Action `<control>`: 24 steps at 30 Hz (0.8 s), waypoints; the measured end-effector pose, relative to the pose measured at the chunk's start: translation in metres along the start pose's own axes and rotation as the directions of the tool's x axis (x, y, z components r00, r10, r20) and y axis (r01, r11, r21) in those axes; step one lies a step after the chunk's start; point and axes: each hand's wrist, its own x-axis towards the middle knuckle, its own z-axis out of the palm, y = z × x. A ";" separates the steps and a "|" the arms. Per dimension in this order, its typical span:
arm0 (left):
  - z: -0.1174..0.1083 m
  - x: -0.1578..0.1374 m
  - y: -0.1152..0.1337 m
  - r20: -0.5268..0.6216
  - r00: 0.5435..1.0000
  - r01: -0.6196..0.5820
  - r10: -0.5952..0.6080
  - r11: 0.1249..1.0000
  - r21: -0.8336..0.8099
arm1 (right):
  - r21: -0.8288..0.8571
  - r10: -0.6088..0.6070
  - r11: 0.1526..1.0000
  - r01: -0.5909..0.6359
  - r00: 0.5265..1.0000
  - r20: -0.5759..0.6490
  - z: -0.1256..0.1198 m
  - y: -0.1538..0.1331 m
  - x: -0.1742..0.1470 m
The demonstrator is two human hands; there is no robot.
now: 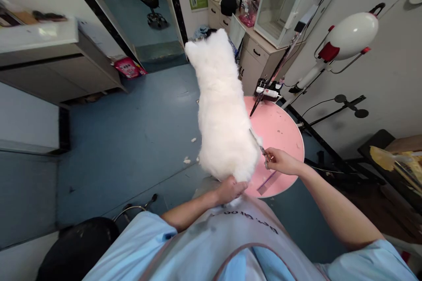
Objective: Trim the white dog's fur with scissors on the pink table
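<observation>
A fluffy white dog (220, 114) stands on a round pink grooming table (283, 136), its back to me and its head pointing away. My left hand (231, 189) is closed on the fur at the dog's rear, and a white tuft, seemingly the tail, shows just below it. In my right hand (279, 161) is a pair of grooming scissors (258, 141), fingers closed at the handles. The blades reach along the right side of the dog's hindquarters. Near that hand a purple-edged comb (267, 183) lies on the table.
A grooming arm (275, 72) rises at the table's far right, beside a holder with a white tube (268, 92). A white dryer (352, 37) stands farther right. A black stool (79, 250) is at lower left. Fur clippings (187, 160) lie on the blue floor.
</observation>
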 end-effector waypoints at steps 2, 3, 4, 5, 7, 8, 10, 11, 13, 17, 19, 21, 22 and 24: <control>0.000 -0.001 0.005 0.016 0.999 0.033 -0.033 0.998 -0.059 | -0.065 -0.009 0.998 0.007 1.000 -0.018 0.000 -0.005 0.000; 0.000 -0.002 0.007 0.025 0.999 0.044 -0.042 0.996 -0.082 | -0.095 -0.012 0.995 0.009 1.000 -0.028 0.000 -0.007 0.001; 0.000 -0.003 0.009 0.034 0.998 0.051 -0.048 0.994 -0.092 | -0.115 -0.013 0.993 0.008 0.999 -0.038 -0.001 -0.010 0.001; 0.000 -0.003 0.010 0.039 0.998 0.049 -0.046 0.995 -0.092 | -0.128 -0.010 0.992 0.004 0.999 -0.049 -0.001 -0.012 0.001; 0.000 -0.004 0.011 0.038 0.999 0.022 -0.019 0.997 -0.071 | -0.150 -0.004 0.989 -0.007 0.997 -0.074 -0.003 -0.018 0.001; 0.000 -0.005 0.010 0.036 0.999 0.007 -0.005 0.998 -0.061 | -0.166 -0.005 0.986 -0.009 0.997 -0.080 -0.004 -0.021 0.000; 0.000 -0.006 0.009 0.038 0.999 -0.012 0.014 0.998 -0.054 | -0.215 -0.021 0.976 0.003 0.996 -0.083 -0.007 -0.028 -0.003; -0.001 -0.006 0.008 0.041 0.999 -0.014 0.017 0.998 -0.057 | -0.248 -0.029 0.969 0.007 0.996 -0.084 -0.008 -0.031 -0.004; -0.001 -0.007 0.007 0.047 0.999 -0.011 0.015 0.997 -0.072 | -0.312 -0.017 0.950 -0.015 0.995 -0.100 -0.011 -0.035 -0.005; -0.002 -0.006 0.009 0.049 0.999 0.012 -0.008 0.996 -0.091 | -0.383 0.038 0.920 -0.082 0.992 -0.122 -0.013 -0.042 -0.009; -0.003 -0.005 0.011 0.046 0.999 0.012 -0.009 0.997 -0.070 | -0.438 -0.004 0.898 -0.041 0.995 -0.103 -0.012 -0.047 -0.011; -0.005 -0.005 0.013 0.033 0.999 0.009 -0.008 0.999 -0.045 | -0.527 -0.037 0.850 -0.018 0.995 -0.094 -0.010 -0.054 -0.013; -0.005 -0.005 0.015 0.028 1.000 0.009 -0.008 0.999 -0.040 | -0.570 -0.026 0.821 -0.036 0.994 -0.101 -0.009 -0.058 -0.014; -0.006 -0.006 0.018 0.028 0.999 0.019 -0.018 1.000 -0.022 | -0.627 0.033 0.771 -0.108 0.991 -0.130 -0.009 -0.066 -0.015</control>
